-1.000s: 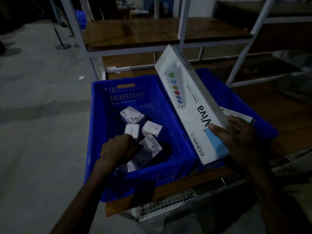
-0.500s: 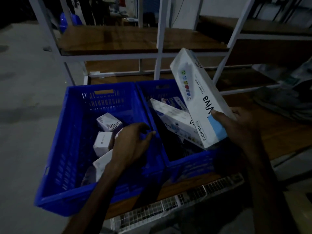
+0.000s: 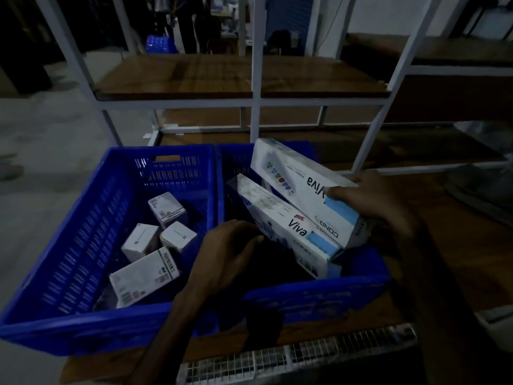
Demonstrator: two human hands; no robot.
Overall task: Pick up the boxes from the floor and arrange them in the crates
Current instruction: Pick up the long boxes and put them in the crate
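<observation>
Two blue crates stand side by side on a low wooden shelf. The left crate (image 3: 69, 245) holds several small white boxes (image 3: 144, 273). My right hand (image 3: 372, 201) grips the near end of a long white Viva box (image 3: 294, 184), lowered at a slant into the right crate (image 3: 319, 293). It lies over another long Viva box (image 3: 280, 229) leaning inside that crate. My left hand (image 3: 224, 254) hovers over the divide between the crates, fingers loosely curled, holding nothing, its fingertips close to the lower long box.
A white metal rack with wooden shelves (image 3: 222, 76) rises right behind the crates. Grey concrete floor (image 3: 41, 134) spreads to the left. A white wire grille (image 3: 277, 359) runs along the shelf's front edge below the crates. Dark clutter sits at far right.
My right hand has lowered the long box from upright into the right crate, onto the other long box. My left hand left the small boxes and moved right to the crate divide.
</observation>
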